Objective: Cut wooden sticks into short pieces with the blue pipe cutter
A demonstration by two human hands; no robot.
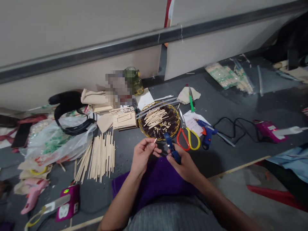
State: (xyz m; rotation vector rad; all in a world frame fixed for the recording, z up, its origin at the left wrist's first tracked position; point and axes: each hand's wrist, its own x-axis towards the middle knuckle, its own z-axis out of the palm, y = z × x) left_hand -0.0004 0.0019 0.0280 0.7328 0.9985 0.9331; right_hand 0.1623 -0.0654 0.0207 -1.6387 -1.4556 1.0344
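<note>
Between the thumb and fingers of my left hand (145, 154) is a short wooden stick (155, 140), its pale end pointing up. My right hand (184, 162) is wrapped round a blue hand cutter (171, 147), whose exact type I cannot make out. The cutter's head rises close to the stick, apart from it. Just beyond both hands lies a round woven basket (142, 131) with a yellow rim. In it are a pile of cut wooden sticks (155, 118) and smaller cut bits (166, 125). Scissors (184, 136) with red and yellow handles rest against its right side.
Long wooden sticks (102, 157) lie left of my hands, near a stick-built model (124, 118). A blue glue gun (207, 133), a green cutter knife (191, 102) and a cable are to the right. A plastic bag (60, 141) and a pink glue gun (33, 192) occupy the left.
</note>
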